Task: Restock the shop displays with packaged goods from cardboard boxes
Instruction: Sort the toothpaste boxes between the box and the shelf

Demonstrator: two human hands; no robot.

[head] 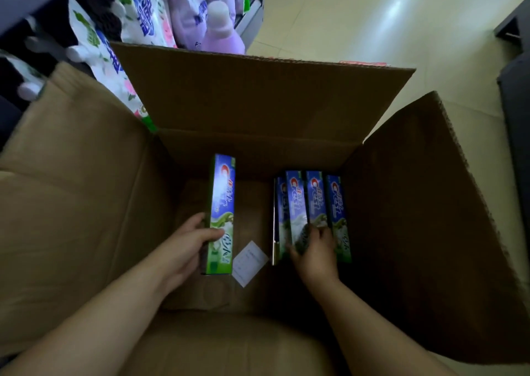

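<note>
An open cardboard box fills the view, flaps spread outward. My left hand grips one blue and green toothpaste carton at its near end, lifted off the box floor on the left side. Against the box's right wall stands a row of several matching toothpaste cartons. My right hand rests on the near ends of that row, fingers curled over the middle cartons. A small white paper slip lies on the box floor between my hands.
A shelf at the upper left holds white floral refill pouches and purple bottles. Pale tiled floor stretches to the upper right. A dark fixture stands at the right edge.
</note>
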